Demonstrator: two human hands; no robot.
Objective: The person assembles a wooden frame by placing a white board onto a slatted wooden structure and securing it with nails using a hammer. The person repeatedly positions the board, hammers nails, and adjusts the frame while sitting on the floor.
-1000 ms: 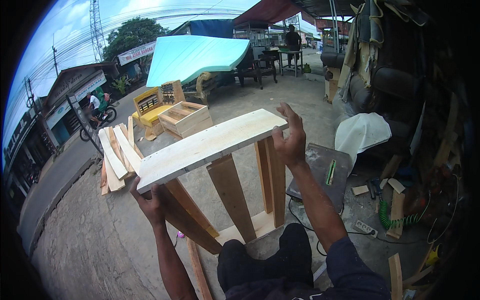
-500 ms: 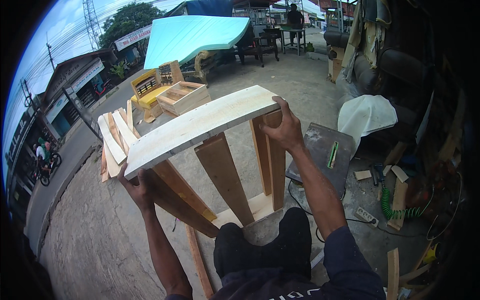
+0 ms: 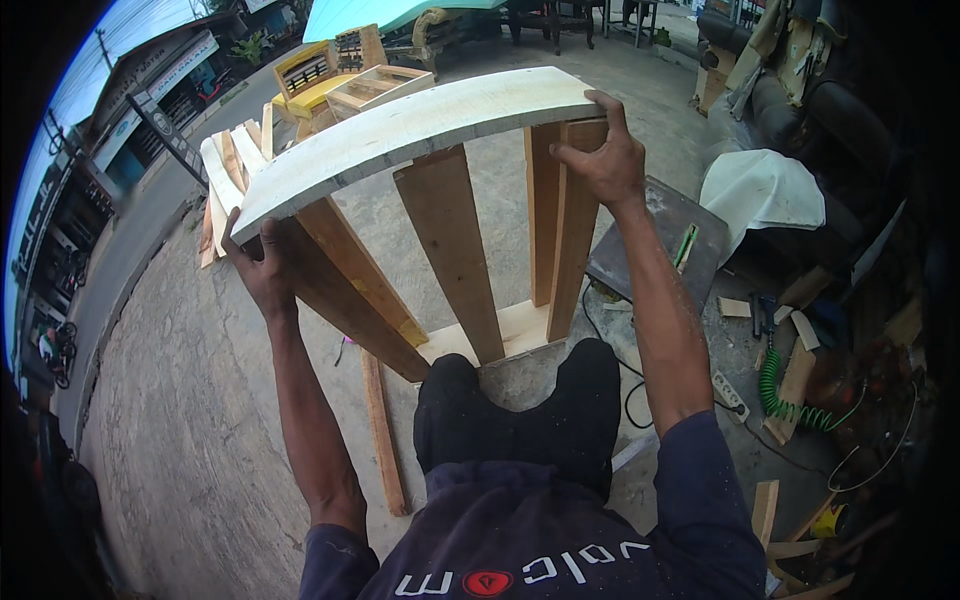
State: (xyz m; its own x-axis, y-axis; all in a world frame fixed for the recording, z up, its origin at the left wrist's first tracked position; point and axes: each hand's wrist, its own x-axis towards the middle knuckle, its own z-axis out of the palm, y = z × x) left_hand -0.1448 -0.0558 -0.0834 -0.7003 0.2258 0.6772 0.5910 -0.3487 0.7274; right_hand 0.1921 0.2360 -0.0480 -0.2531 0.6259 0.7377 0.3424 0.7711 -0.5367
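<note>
A wooden frame stands on end in front of my legs, with a pale board (image 3: 420,117) across its top. Several brown slats, one of them a middle slat (image 3: 450,250), run down from it to a pale bottom board (image 3: 527,332) on the ground. My left hand (image 3: 264,262) is closed round the left end of the top board, thumb on the near side. At the right end my right hand (image 3: 608,160) grips the same board, fingers over its upper corner and thumb below.
To the right are a dark low table (image 3: 660,235), a white cloth (image 3: 765,200), a green coiled hose (image 3: 780,395) and a power strip (image 3: 730,392). Loose planks (image 3: 228,165) and a yellow chair frame (image 3: 305,85) lie beyond on the left. A wood strip (image 3: 382,430) rests by my left leg.
The view has tipped downward, showing more of my shirt and less of the street. Both hands keep their hold on the frame, which still stands upright.
</note>
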